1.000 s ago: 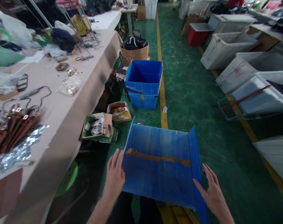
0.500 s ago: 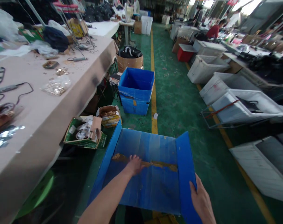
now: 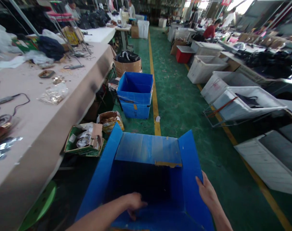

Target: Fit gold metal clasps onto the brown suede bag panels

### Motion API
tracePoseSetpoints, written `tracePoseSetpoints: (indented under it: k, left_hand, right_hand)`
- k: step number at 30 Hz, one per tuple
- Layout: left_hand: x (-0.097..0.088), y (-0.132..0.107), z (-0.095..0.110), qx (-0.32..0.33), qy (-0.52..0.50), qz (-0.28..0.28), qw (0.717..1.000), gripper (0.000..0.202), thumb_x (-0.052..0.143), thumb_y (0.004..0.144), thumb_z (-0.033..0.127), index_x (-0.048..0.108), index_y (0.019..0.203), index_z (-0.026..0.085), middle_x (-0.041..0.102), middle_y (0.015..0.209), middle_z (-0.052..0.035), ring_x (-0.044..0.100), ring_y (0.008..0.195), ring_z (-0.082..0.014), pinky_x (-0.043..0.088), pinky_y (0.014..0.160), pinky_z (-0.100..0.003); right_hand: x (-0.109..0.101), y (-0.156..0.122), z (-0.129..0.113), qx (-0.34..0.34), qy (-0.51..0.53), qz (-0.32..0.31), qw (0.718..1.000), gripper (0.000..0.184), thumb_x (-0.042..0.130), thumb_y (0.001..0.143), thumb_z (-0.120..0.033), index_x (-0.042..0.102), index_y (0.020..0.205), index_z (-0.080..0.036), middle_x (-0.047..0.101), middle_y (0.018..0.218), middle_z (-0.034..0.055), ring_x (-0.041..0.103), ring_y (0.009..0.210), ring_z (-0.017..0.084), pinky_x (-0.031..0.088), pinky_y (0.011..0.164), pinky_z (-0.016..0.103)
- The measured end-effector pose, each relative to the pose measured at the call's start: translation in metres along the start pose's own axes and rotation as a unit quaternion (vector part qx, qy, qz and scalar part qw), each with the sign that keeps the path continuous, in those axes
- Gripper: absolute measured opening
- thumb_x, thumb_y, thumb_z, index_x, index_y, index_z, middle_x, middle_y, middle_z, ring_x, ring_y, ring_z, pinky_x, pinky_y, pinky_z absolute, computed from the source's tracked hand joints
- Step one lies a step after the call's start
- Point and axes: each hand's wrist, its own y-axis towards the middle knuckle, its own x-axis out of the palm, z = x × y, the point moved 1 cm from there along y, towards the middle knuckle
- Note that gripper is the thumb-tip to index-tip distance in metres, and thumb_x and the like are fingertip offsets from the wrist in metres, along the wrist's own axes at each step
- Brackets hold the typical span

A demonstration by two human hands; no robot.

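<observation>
- A blue plastic bin (image 3: 146, 149) sits at the bottom of the view, right in front of the person, with its open top facing up and its dark inside showing. It stands on or just above the green floor; the lower edge is cut off, so I cannot tell which.
- Its side walls flare outward, and a strip of brown tape (image 3: 168, 164) runs along the top edge of the far wall.
- The left hand (image 3: 134, 203) is down inside the bin near the front, with its fingers loosely curled. Whether it grips anything is impossible to tell.
- The right hand (image 3: 207, 192) is on the bin's right wall, fingers around the edge in a narrow grip on the plastic.
- Beyond the bin, a cardboard box (image 3: 84, 140) with a green side and a small brown carton (image 3: 109, 121) sit on the floor, just left of a second blue bin (image 3: 135, 94).
- Behind that bin stands a cardboard barrel (image 3: 127, 67) with a black bag (image 3: 124, 57) on top.
- To the left runs a long table (image 3: 47, 128) with a beige cover, holding a clear bag of gold pieces (image 3: 54, 95).
- A yellow line (image 3: 155, 102) runs down the floor, with white plastic bins (image 3: 207, 69) and a red bin (image 3: 184, 54) to its right.
- Far off, a co-worker in a red shirt (image 3: 210, 31) sits at a bench.
</observation>
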Motion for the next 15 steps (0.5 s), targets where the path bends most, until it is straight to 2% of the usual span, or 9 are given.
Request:
tracePoseSetpoints:
  k: [1, 3, 5, 6, 8, 10, 13, 15]
  left_hand:
    - [0.007, 0.006, 0.001, -0.013, -0.032, 0.02, 0.999, 0.073, 0.081, 0.07, 0.062, 0.071, 0.125, 0.016, 0.077, 0.111, -0.0209, 0.077, 0.091, -0.0391, 0.064, 0.08, -0.05]
    - [0.013, 0.026, 0.009, -0.018, -0.105, 0.065, 0.992, 0.086, 0.074, 0.08, 0.058, 0.049, 0.151, 0.015, 0.068, 0.133, -0.0257, 0.077, 0.094, -0.035, 0.065, 0.078, -0.047]
    - [0.005, 0.051, 0.022, 0.012, -0.178, 0.112, 0.977, 0.089, 0.064, 0.091, 0.055, 0.025, 0.163, 0.021, 0.056, 0.149, -0.0254, 0.077, 0.099, -0.0296, 0.065, 0.078, -0.042]
    - [-0.003, 0.062, 0.029, 0.036, -0.209, 0.138, 0.968, 0.087, 0.061, 0.095, 0.054, 0.019, 0.164, 0.024, 0.053, 0.153, -0.0239, 0.075, 0.105, -0.0285, 0.065, 0.082, -0.042]
    - [-0.023, 0.08, 0.042, 0.098, -0.255, 0.193, 0.942, 0.083, 0.061, 0.096, 0.054, 0.02, 0.162, 0.026, 0.051, 0.156, -0.0192, 0.067, 0.125, -0.0288, 0.06, 0.098, -0.042]
    - [-0.046, 0.09, 0.051, 0.184, -0.302, 0.256, 0.899, 0.081, 0.067, 0.093, 0.052, 0.029, 0.159, 0.023, 0.054, 0.153, -0.0167, 0.058, 0.136, -0.0314, 0.052, 0.112, -0.046]
    - [-0.083, 0.098, 0.067, 0.291, -0.362, 0.314, 0.828, 0.081, 0.069, 0.09, 0.046, 0.032, 0.157, 0.02, 0.053, 0.153, -0.017, 0.059, 0.135, -0.0329, 0.047, 0.117, -0.05]
    - [-0.108, 0.106, 0.084, 0.325, -0.376, 0.322, 0.806, 0.087, 0.066, 0.092, 0.044, 0.02, 0.162, 0.023, 0.039, 0.164, -0.0174, 0.062, 0.13, -0.0302, 0.049, 0.115, -0.049]
  right_hand:
    - [0.001, -0.001, 0.0, 0.006, -0.001, 0.0, 1.0, 0.077, 0.04, 0.095, -0.066, 0.045, 0.154, -0.016, 0.063, 0.144, 0.0166, 0.061, 0.133, 0.032, 0.044, 0.118, 0.048]
    - [0.002, -0.006, 0.0, 0.017, -0.005, 0.002, 1.0, 0.079, 0.041, 0.094, -0.067, 0.045, 0.154, -0.016, 0.064, 0.143, 0.0172, 0.063, 0.13, 0.034, 0.047, 0.115, 0.049]
    - [0.002, -0.014, 0.002, 0.018, -0.011, 0.006, 1.0, 0.081, 0.045, 0.091, -0.068, 0.044, 0.154, -0.016, 0.065, 0.142, 0.0166, 0.065, 0.129, 0.034, 0.049, 0.113, 0.048]
    - [0.002, -0.019, 0.005, 0.018, -0.016, 0.009, 1.0, 0.082, 0.047, 0.09, -0.068, 0.043, 0.154, -0.017, 0.065, 0.143, 0.016, 0.065, 0.129, 0.033, 0.05, 0.113, 0.048]
    - [0.0, -0.028, 0.013, 0.024, -0.033, 0.008, 0.999, 0.081, 0.048, 0.088, -0.066, 0.044, 0.153, -0.018, 0.066, 0.142, 0.0151, 0.066, 0.128, 0.033, 0.052, 0.112, 0.047]
    - [-0.004, -0.037, 0.024, 0.045, -0.058, 0.004, 0.997, 0.081, 0.049, 0.085, -0.066, 0.047, 0.15, -0.017, 0.07, 0.135, 0.0156, 0.069, 0.123, 0.035, 0.054, 0.108, 0.049]
    - [-0.008, -0.049, 0.04, 0.067, -0.089, -0.026, 0.993, 0.087, 0.053, 0.076, -0.065, 0.049, 0.147, -0.014, 0.074, 0.128, 0.018, 0.072, 0.117, 0.039, 0.056, 0.105, 0.053]
    - [-0.008, -0.059, 0.041, 0.058, -0.088, -0.029, 0.994, 0.089, 0.056, 0.071, -0.063, 0.05, 0.147, -0.016, 0.075, 0.126, 0.0171, 0.072, 0.115, 0.041, 0.058, 0.103, 0.056]
